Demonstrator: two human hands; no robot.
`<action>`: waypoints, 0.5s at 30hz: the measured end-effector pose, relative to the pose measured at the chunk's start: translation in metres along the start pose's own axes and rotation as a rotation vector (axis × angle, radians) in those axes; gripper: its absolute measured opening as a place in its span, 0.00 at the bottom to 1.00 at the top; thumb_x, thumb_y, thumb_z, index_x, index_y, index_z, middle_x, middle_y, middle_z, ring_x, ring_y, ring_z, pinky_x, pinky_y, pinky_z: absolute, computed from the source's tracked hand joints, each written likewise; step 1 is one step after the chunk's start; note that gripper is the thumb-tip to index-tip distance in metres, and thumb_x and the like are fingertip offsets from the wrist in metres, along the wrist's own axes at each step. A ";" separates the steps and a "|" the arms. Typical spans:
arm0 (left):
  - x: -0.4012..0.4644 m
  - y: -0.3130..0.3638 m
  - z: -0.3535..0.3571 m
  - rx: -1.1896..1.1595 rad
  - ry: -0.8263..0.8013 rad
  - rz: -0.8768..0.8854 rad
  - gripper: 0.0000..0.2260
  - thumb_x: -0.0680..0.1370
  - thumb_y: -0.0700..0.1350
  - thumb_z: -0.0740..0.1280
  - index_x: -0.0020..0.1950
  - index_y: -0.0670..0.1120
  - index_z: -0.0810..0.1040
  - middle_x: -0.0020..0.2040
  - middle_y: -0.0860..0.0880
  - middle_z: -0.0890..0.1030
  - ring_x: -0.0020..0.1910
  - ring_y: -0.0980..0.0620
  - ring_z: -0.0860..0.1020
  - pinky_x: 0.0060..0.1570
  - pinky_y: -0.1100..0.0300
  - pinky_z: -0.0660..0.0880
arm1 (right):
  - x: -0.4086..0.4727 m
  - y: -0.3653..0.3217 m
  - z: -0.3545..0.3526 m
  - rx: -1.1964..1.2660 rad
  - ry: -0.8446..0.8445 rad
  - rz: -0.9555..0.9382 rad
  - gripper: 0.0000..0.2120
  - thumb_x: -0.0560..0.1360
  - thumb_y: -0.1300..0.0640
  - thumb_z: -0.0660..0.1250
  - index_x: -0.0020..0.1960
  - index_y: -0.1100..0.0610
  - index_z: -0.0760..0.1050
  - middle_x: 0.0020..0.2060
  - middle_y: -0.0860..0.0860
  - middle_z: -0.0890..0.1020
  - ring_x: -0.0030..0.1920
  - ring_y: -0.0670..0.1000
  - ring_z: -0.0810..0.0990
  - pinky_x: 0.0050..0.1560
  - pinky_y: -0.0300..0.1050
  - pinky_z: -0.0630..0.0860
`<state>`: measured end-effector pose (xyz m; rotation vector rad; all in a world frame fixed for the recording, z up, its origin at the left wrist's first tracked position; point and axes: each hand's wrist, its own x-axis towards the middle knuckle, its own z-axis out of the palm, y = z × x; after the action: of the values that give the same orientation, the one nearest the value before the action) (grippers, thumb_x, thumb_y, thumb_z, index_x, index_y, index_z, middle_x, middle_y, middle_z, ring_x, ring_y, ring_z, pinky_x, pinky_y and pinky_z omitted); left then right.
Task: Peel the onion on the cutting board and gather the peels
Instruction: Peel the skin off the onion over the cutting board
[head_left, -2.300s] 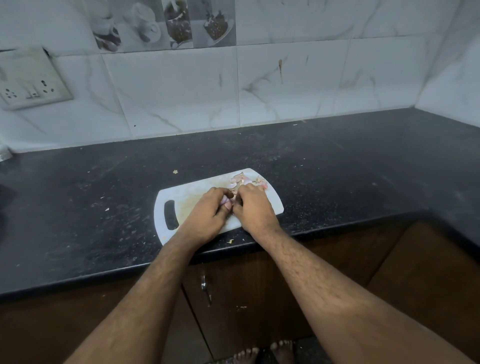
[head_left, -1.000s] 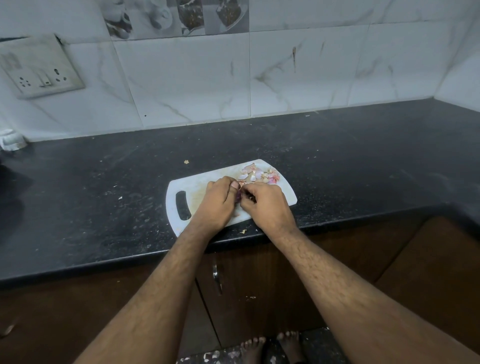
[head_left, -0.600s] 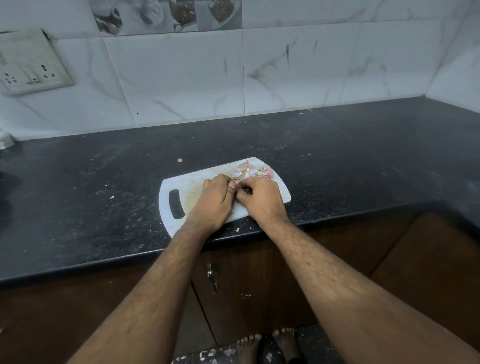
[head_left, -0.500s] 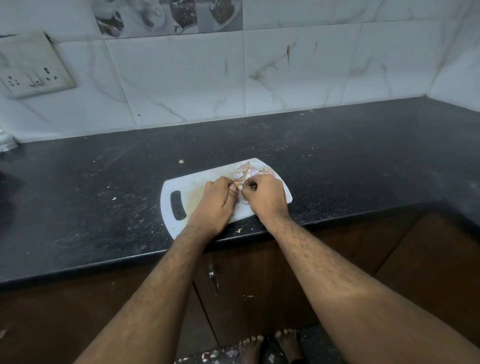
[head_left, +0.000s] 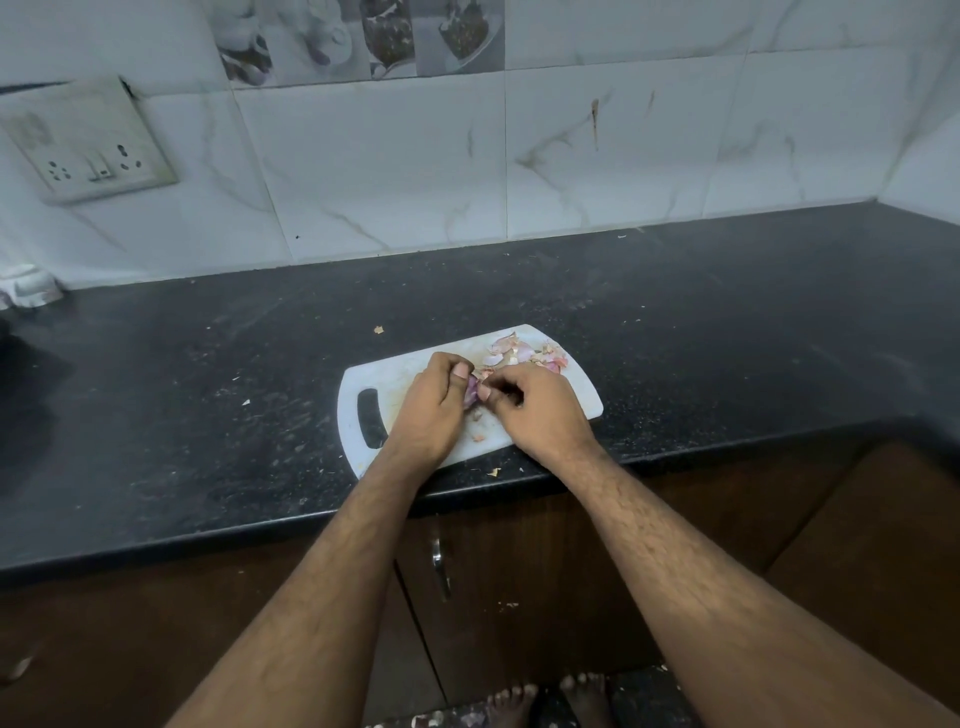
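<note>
A white cutting board (head_left: 379, 382) with a handle slot lies near the counter's front edge. My left hand (head_left: 428, 410) grips a small purple onion (head_left: 471, 391), of which only a sliver shows between my hands. My right hand (head_left: 537, 410) is curled beside it, its thumb and fingertips pinching at the onion's skin. A heap of pink and white peels (head_left: 522, 353) lies on the board's far right corner. A small peel scrap (head_left: 478, 438) lies on the board below my hands.
The black stone counter (head_left: 208, 395) carries scattered crumbs and a peel bit (head_left: 379, 329) beyond the board. Another scrap (head_left: 494, 472) sits at the counter's front edge. A wall socket (head_left: 88, 140) hangs at the left. Brown cabinet doors (head_left: 519, 597) are below.
My hands have stayed together over the board, working the onion. The right hand has drawn slightly to the right, so a little more of the purple onion shows between them.
</note>
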<state>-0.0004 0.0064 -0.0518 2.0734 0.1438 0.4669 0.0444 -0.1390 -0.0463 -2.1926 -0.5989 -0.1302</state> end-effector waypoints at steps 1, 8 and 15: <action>0.000 0.000 0.000 0.011 -0.008 0.004 0.12 0.87 0.49 0.56 0.58 0.44 0.74 0.49 0.48 0.82 0.54 0.44 0.80 0.59 0.46 0.77 | 0.000 0.000 0.000 -0.004 -0.001 0.006 0.09 0.79 0.50 0.69 0.57 0.51 0.84 0.49 0.44 0.87 0.48 0.43 0.81 0.54 0.40 0.78; 0.000 -0.001 0.001 0.113 -0.045 0.054 0.12 0.86 0.50 0.55 0.59 0.47 0.75 0.53 0.47 0.80 0.55 0.47 0.78 0.58 0.48 0.77 | -0.001 0.000 -0.002 -0.021 -0.030 0.009 0.08 0.78 0.54 0.69 0.54 0.53 0.85 0.45 0.45 0.86 0.46 0.45 0.83 0.51 0.43 0.79; -0.002 -0.001 0.007 0.235 -0.096 0.106 0.09 0.86 0.51 0.53 0.57 0.48 0.69 0.53 0.50 0.77 0.56 0.51 0.68 0.55 0.55 0.67 | -0.001 0.001 -0.009 0.057 -0.068 0.095 0.01 0.72 0.58 0.73 0.43 0.55 0.84 0.37 0.48 0.86 0.39 0.47 0.82 0.44 0.44 0.79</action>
<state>0.0004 0.0006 -0.0567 2.3378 0.0325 0.4299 0.0448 -0.1469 -0.0421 -2.1722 -0.5284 0.0122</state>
